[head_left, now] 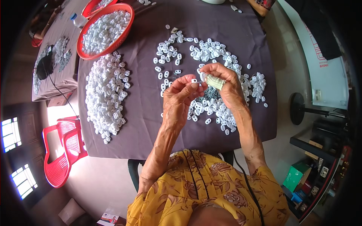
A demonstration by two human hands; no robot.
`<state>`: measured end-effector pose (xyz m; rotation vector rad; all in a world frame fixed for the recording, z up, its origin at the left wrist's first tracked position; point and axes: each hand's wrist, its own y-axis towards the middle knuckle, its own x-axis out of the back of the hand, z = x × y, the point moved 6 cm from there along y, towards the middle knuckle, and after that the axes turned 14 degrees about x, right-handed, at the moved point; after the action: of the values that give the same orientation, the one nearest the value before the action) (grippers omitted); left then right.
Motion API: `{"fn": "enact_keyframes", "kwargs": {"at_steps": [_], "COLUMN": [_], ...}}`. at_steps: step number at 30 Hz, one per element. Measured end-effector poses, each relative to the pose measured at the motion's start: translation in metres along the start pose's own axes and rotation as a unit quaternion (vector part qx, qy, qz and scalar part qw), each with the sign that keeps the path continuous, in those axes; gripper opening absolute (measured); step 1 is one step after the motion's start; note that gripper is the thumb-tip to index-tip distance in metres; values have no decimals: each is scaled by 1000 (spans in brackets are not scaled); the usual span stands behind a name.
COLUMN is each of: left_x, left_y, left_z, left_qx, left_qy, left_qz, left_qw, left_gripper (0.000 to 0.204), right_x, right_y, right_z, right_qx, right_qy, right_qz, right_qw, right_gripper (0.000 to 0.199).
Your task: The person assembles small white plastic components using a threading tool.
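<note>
My left hand pinches a small white plastic piece between thumb and fingertips above the table. A thin dark metal shaft or pin lies against that piece; its exact kind is too small to tell. My right hand is closed round a pale green, ribbed, cloth-like grip, its end close to the white piece. Beneath my hands lies a small heap of dark metal parts, partly hidden. Loose white oval pieces with two dark holes surround it, several standing apart on the cloth.
A brown cloth covers the table. To the left lies a big pile of white pieces, with a full red basket behind it. Another person's arm shows at the far right. A red chair stands left; a black cable hangs beside me.
</note>
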<state>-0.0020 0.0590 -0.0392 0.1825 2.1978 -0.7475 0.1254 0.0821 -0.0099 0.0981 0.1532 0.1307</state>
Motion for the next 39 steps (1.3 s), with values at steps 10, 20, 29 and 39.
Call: {"fn": "enact_keyframes", "kwargs": {"at_steps": [10,20,29,39], "left_x": [-5,-4,-3,-2], "left_y": [-4,-5,-6,-6], "left_z": [1,-1,-2,-1], "left_qx": [-3,-31,-49,-63], "left_qy": [4,23,34,38], "left_qz": [-5,-20,-22,-35], "left_qw": [1000,999,998,997], "left_gripper": [5,4,7,8], "right_x": [-3,-8,-11,-12], "right_y": [-4,-3,-2,-2], "right_z": [16,25,27,28], "right_qx": [24,63,123,160], "right_qy": [-89,-149,-205,-235], "right_qz": [15,22,45,56], "right_qw": [996,987,970,957], "right_gripper": [25,29,22,22]}}
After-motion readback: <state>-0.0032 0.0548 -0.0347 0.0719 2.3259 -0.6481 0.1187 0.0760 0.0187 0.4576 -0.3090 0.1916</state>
